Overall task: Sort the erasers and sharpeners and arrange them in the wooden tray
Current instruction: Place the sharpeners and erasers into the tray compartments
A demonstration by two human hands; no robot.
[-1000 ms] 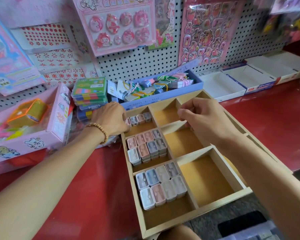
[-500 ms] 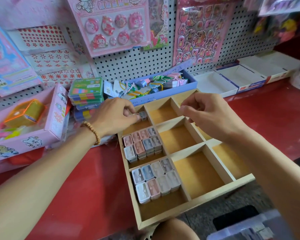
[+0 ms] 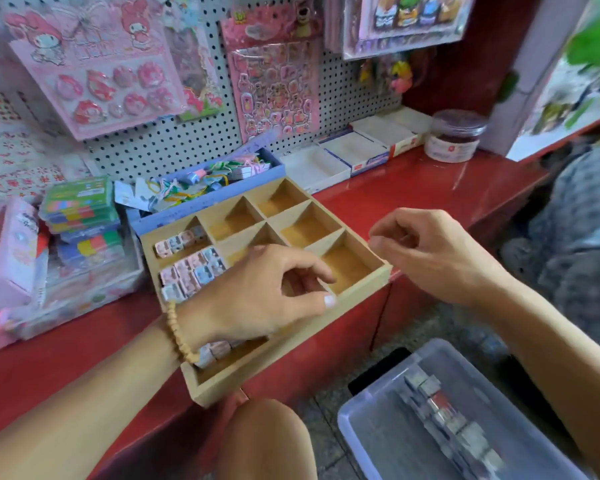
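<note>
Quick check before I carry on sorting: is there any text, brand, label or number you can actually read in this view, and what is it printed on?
None can be read.
Round jar: white label with a red mark, print too blurred.
White and blue boxes: print along the front edge, too small.
Hanging pink sticker cards: cartoon pictures, any lettering blurred.
Green packs: label too blurred.
Sharpeners in the wooden tray: no legible marks.

This is a small stationery or gift shop: a white pegboard wall is hung with packaged pink cartoon sticker sheets and badge cards. Below it a red bench carries display boxes of stock, among them a blue box of tagged trinkets, stacked colourful packs and open white cartons
</note>
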